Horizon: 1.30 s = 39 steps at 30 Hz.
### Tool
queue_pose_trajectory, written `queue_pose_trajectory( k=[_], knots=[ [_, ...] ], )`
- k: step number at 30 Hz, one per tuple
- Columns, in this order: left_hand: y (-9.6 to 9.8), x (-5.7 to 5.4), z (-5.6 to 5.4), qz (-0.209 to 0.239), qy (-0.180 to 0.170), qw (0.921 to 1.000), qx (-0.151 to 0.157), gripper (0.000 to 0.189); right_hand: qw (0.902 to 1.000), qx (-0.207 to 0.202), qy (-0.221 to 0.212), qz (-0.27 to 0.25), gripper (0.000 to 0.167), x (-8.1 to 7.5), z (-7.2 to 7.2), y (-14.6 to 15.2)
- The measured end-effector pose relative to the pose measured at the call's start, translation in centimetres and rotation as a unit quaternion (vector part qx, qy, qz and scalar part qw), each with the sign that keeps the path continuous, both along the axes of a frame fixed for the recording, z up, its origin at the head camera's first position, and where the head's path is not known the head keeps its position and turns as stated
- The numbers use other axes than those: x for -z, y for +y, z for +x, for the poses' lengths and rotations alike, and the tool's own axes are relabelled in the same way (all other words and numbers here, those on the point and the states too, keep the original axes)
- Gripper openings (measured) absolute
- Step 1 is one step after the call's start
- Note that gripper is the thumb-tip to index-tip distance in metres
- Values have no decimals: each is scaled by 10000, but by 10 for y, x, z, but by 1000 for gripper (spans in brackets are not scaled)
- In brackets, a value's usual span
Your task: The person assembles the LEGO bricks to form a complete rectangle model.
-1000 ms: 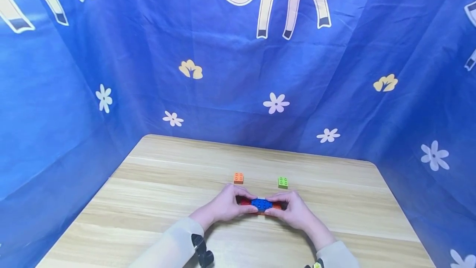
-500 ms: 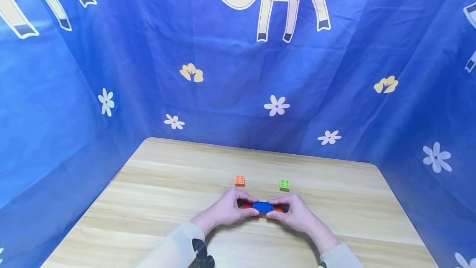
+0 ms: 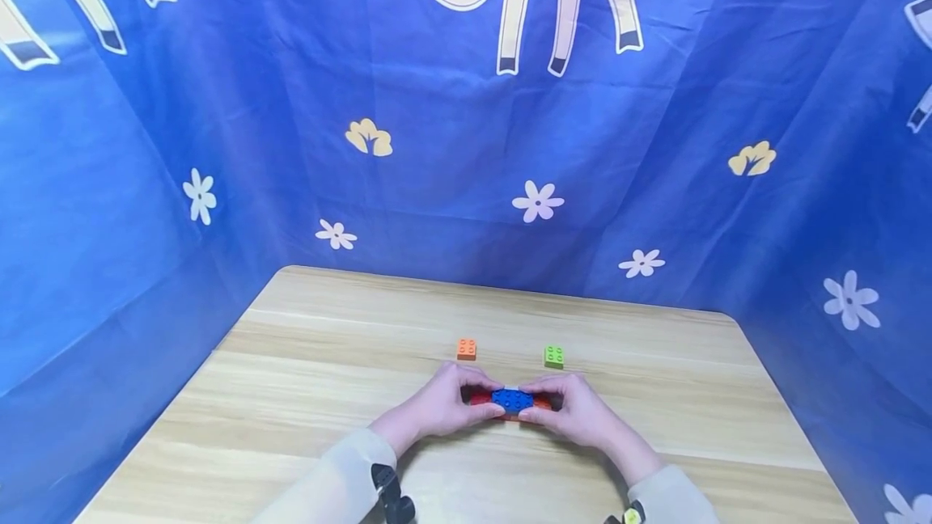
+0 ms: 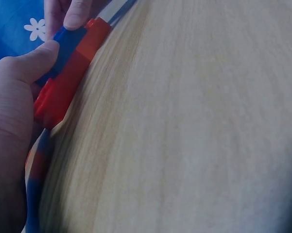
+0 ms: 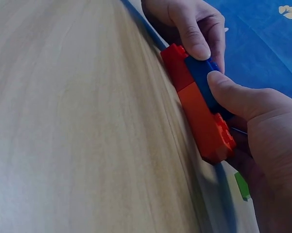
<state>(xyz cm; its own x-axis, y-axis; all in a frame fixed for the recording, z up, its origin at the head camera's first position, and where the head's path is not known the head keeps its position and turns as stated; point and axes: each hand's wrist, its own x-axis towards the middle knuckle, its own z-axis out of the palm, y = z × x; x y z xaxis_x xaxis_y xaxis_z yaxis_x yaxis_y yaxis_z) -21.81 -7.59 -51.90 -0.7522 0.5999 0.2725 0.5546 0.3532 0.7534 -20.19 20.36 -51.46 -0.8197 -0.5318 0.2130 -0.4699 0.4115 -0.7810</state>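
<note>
In the head view, a blue building brick (image 3: pixel 513 400) sits across the tops of a red brick (image 5: pixel 176 63) and an orange brick (image 5: pixel 201 124), which stand end to end. My left hand (image 3: pixel 446 403) pinches the blue brick's left end between thumb and fingers. From the other side my right hand (image 3: pixel 574 408) pinches its right end. Both thumbs lie along the near side. The left wrist view also shows the blue brick (image 4: pixel 70 46) over the red brick (image 4: pixel 68 85). The hands partly cover the red and orange bricks.
On the wooden table (image 3: pixel 349 322), beyond my hands, lie a small orange brick (image 3: pixel 467 348) and a light green brick (image 3: pixel 554 357). A blue patterned curtain (image 3: pixel 437 249) surrounds the table's back and sides.
The head view has shifted slightly. My hands keep their hold on the blue brick, and the bricks show no clear movement.
</note>
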Motion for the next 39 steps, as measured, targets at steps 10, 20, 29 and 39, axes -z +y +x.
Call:
queue_pose_trajectory(
  k=[10,20,29,39],
  knots=[
    [-1,0,1,70,79,9999,-44,34,10000,-69,-10,37,42,-6,0,-1],
    [-2,1,2,6,115,9998,-137,34,9996,197,-184,-85,47,-10,-6,10],
    [-2,1,3,-83,79,9996,-259,37,9979,409,-54,-501,43,-14,-20,25],
    [-1,3,4,-91,118,9996,-227,36,9931,1017,291,-498,49,-6,-36,40]
  ],
)
